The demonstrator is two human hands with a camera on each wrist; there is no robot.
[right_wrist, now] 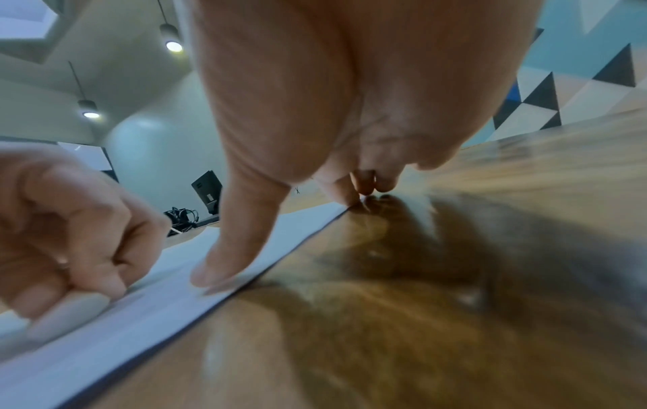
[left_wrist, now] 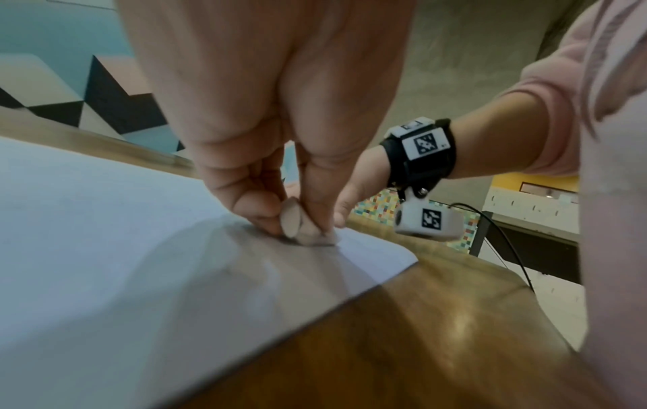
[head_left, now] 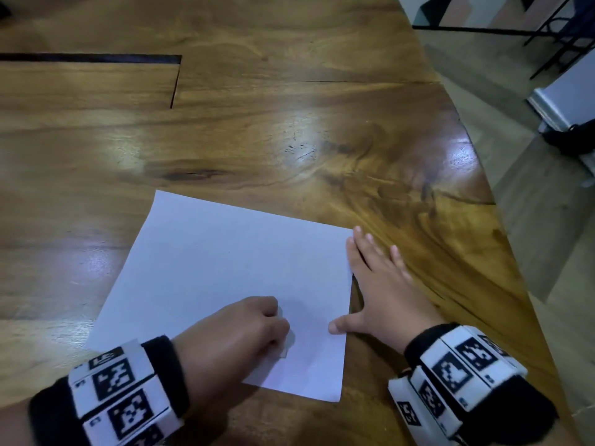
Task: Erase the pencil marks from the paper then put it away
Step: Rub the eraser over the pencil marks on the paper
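A white sheet of paper (head_left: pixel 231 278) lies on the wooden table (head_left: pixel 289 130) near its front edge. My left hand (head_left: pixel 257 329) pinches a small pale eraser (left_wrist: pixel 301 225) and presses it onto the paper (left_wrist: pixel 105 263) near the sheet's right side. The eraser (head_left: pixel 288 344) peeks out under the curled fingers in the head view. My right hand (head_left: pixel 380 284) lies flat with spread fingers at the paper's right edge, thumb tip on the sheet (right_wrist: pixel 245 265), the other fingers on the wood. No pencil marks show clearly.
The table's curved right edge (head_left: pixel 502 220) drops off to the floor close to my right hand. A dark slot (head_left: pixel 90 57) is cut into the tabletop at the far left. Black chair legs (head_left: pixel 547 33) and a white box (head_left: pixel 566 101) stand beyond the table.
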